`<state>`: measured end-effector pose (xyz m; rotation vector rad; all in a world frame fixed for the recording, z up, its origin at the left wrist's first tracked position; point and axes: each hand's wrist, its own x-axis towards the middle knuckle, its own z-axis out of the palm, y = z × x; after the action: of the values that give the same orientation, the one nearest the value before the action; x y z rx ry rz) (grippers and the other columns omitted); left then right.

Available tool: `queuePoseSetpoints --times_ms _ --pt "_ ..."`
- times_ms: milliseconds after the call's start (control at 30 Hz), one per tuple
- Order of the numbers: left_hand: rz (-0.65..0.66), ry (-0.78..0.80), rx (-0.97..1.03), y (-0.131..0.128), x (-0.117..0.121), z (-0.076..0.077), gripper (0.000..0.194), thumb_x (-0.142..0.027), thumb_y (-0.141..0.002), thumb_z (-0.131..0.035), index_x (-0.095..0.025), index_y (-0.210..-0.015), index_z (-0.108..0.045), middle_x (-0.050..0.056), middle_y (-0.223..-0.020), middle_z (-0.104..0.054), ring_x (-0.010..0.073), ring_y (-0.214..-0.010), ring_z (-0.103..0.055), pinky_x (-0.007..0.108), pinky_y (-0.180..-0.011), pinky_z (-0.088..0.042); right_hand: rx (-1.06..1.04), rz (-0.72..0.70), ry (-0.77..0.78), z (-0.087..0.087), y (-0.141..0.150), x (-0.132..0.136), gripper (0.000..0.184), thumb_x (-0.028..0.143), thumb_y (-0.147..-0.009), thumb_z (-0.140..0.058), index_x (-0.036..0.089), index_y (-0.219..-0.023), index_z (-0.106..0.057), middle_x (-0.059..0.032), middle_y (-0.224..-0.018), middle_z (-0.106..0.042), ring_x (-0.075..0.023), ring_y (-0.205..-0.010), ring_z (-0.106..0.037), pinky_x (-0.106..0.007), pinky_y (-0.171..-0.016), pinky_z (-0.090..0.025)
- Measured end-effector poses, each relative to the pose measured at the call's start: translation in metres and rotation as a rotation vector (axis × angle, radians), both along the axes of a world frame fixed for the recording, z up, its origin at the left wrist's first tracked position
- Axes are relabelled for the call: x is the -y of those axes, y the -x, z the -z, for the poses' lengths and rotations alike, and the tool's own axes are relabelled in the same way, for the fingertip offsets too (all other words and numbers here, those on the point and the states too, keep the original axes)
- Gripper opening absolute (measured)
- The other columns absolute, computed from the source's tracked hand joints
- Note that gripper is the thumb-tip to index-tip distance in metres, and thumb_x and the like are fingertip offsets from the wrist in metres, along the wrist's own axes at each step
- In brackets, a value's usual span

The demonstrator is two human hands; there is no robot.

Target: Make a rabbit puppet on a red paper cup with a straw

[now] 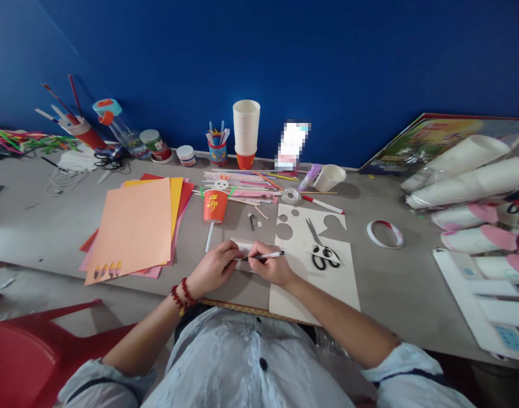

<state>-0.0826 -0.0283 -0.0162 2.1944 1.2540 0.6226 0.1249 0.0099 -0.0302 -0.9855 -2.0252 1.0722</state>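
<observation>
My right hand (pixel 270 263) grips a white pen (pixel 276 254) with a dark tip end, low over the table. Its tip meets a small pale strip of paper (pixel 245 246), partly covered by both hands. From the other side, my left hand (pixel 216 263) holds that strip down, fingers bent and close together near the pen tip. Just beyond lies a red-orange paper cup figure (pixel 214 208) with a white rabbit-like face (pixel 220 185), green arms and a pale straw. Right of my hands, black-handled scissors (pixel 323 249) rest on a cut white sheet (pixel 314 289).
Coloured paper sheets (pixel 135 226) are piled at left. Paper straws (pixel 242 187), a tape roll (pixel 290 196) and a red-capped marker (pixel 323 204) lie behind. Stacked cups (pixel 246 127) stand by the blue wall. A larger tape ring (pixel 385 234) and wrapped cups (pixel 467 184) sit at right.
</observation>
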Motion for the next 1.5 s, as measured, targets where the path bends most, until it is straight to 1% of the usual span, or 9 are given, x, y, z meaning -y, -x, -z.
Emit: queuePoseSetpoints --times_ms 267,400,833,1267,1500 --pt "-0.003 -0.005 0.003 -0.0003 0.0003 -0.001 0.031 -0.009 -0.088 -0.044 -0.018 -0.112 -0.062 0.009 -0.109 -0.058 0.0204 -0.1 -0.06 0.032 -0.089 -0.05 0.011 -0.011 -0.004 -0.002 -0.0002 -0.0002 0.01 0.027 -0.082 -0.055 0.022 -0.074 -0.057 0.0026 -0.06 -0.059 -0.0133 -0.055 -0.05 -0.023 -0.057 -0.038" --pt "-0.001 -0.008 0.001 -0.0003 0.0003 -0.001 0.031 -0.009 -0.088 -0.044 -0.018 -0.112 -0.063 0.009 -0.109 -0.058 0.0202 -0.099 -0.06 0.032 -0.088 -0.05 0.02 -0.008 -0.009 -0.0023 -0.0002 -0.0001 0.009 0.026 -0.082 -0.055 0.022 -0.074 -0.057 0.0033 -0.059 -0.057 -0.0125 -0.054 -0.049 -0.023 -0.056 -0.037" --pt "-0.006 0.002 0.009 -0.0007 -0.0001 0.0005 0.031 -0.011 -0.091 -0.044 -0.02 -0.113 -0.063 0.008 -0.108 -0.058 0.0199 -0.099 -0.06 0.031 -0.087 -0.05 0.024 -0.008 -0.013 0.0015 0.0 -0.0012 0.009 0.026 -0.081 -0.056 0.022 -0.073 -0.058 0.0036 -0.059 -0.057 -0.0121 -0.053 -0.05 -0.022 -0.056 -0.036" --pt "-0.001 0.004 0.001 -0.0002 -0.0006 -0.0002 0.031 -0.01 -0.089 -0.044 -0.019 -0.112 -0.063 0.008 -0.108 -0.058 0.0203 -0.099 -0.06 0.032 -0.088 -0.05 0.005 -0.001 -0.018 0.0003 0.0004 -0.0007 0.009 0.026 -0.081 -0.056 0.022 -0.073 -0.057 0.0034 -0.059 -0.057 -0.0125 -0.054 -0.05 -0.022 -0.055 -0.036" --pt "-0.013 0.0 0.0 -0.0014 -0.0002 -0.003 0.031 -0.01 -0.089 -0.043 -0.019 -0.11 -0.064 0.009 -0.107 -0.059 0.02 -0.097 -0.061 0.032 -0.086 -0.051 0.005 -0.003 -0.02 -0.0023 0.0001 -0.0004 0.009 0.026 -0.08 -0.055 0.022 -0.073 -0.056 0.0036 -0.058 -0.055 -0.0123 -0.053 -0.048 -0.023 -0.055 -0.036"
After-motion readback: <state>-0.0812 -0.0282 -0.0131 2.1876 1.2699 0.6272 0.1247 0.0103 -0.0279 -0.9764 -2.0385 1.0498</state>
